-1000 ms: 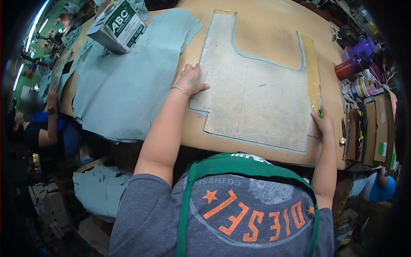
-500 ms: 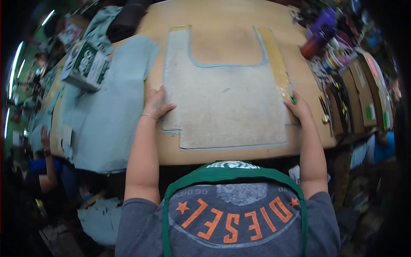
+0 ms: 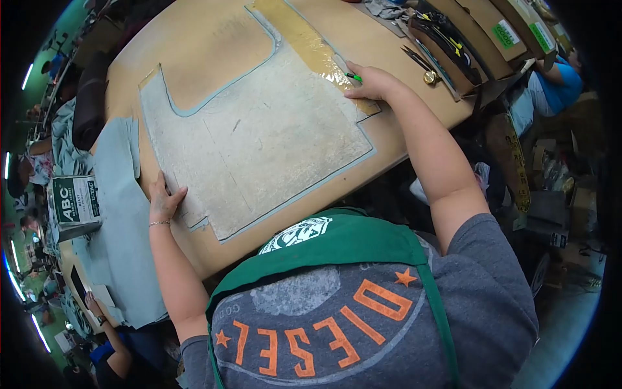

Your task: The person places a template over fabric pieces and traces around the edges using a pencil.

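Observation:
A pale grey panel point(image 3: 259, 136) with a U-shaped cut-out lies on the tan table point(image 3: 207, 35), over blue-grey material that shows along its edges. Yellowish shiny tape point(image 3: 301, 39) covers its right arm. My left hand point(image 3: 167, 200) rests at the panel's lower left edge, thumb and fingers apart. At the taped right edge, my right hand point(image 3: 372, 84) is closed around a slim pen-like item with a green part point(image 3: 353, 76), its fingertips touching the panel.
Blue-grey sheets point(image 3: 123, 240) and a green-and-white box point(image 3: 74, 201) lie left. A dark roll point(image 3: 91, 100) stands beyond. Scissors point(image 3: 418, 58), a brass round item point(image 3: 431, 78) and cardboard boxes point(image 3: 479, 26) are at right. Other people sit at both sides; one person's hand point(image 3: 94, 306) shows lower left.
The view has turned and shifted, so the panel and table now appear tilted, with the right side higher. Both hands remain at the same edges of the panel.

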Demonstrator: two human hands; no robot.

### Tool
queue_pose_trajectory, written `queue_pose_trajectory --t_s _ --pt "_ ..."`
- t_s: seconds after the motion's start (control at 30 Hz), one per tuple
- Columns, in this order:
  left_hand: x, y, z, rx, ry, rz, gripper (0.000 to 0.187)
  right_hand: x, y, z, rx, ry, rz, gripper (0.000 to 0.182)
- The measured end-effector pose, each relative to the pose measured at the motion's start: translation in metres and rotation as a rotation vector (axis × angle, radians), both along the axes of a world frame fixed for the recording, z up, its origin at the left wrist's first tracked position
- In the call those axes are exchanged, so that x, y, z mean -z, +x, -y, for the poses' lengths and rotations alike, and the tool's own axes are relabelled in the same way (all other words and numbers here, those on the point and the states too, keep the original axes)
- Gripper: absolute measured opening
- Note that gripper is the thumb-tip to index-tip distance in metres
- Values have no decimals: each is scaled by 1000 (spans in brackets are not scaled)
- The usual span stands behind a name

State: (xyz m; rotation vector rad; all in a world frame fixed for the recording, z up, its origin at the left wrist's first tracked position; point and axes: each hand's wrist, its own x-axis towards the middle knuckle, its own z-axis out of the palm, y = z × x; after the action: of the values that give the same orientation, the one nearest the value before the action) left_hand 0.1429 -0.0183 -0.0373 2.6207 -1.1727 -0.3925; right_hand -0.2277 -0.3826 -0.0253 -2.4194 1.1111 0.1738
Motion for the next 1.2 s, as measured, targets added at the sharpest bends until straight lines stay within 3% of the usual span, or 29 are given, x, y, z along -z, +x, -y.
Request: queue_pose_trajectory --t_s 0.2,0.3,0.4,0.43,0.5,0.53,0.57,0.6,0.67,1.03,1.2 --pt "3 -2 1 -46 80 62 90 -8 1 -4 4 26 -37 84" --pt "2 -11 3 -86 113 106 83 -6 0 -1 1 18 -45 83" --pt "4 -19 3 -1 -52 23 67 -7 -4 -1 -11 24 -18 81" --pt "17 -17 15 -502 -436 -535 51 -2 -4 0 -34 26 14 80" --pt "1 -26 15 -266 -261 -336 47 0 -2 0 -28 72 165 75" --pt "4 -25 13 -319 -296 -377 50 28 -7 12 -53 24 272 73" --pt "2 -28 13 -415 -319 -361 58 18 -5 4 -88 -18 307 71" --pt "-11 -29 12 -152 161 30 71 25 -9 7 -93 13 319 72" --pt "-18 -33 18 -212 241 46 76 34 -10 15 -90 39 331 72" --pt "-11 -23 9 -146 199 -10 82 22 -7 11 -14 135 275 76" --pt "-6 -16 7 -94 128 -10 84 23 -7 13 -7 38 205 77"
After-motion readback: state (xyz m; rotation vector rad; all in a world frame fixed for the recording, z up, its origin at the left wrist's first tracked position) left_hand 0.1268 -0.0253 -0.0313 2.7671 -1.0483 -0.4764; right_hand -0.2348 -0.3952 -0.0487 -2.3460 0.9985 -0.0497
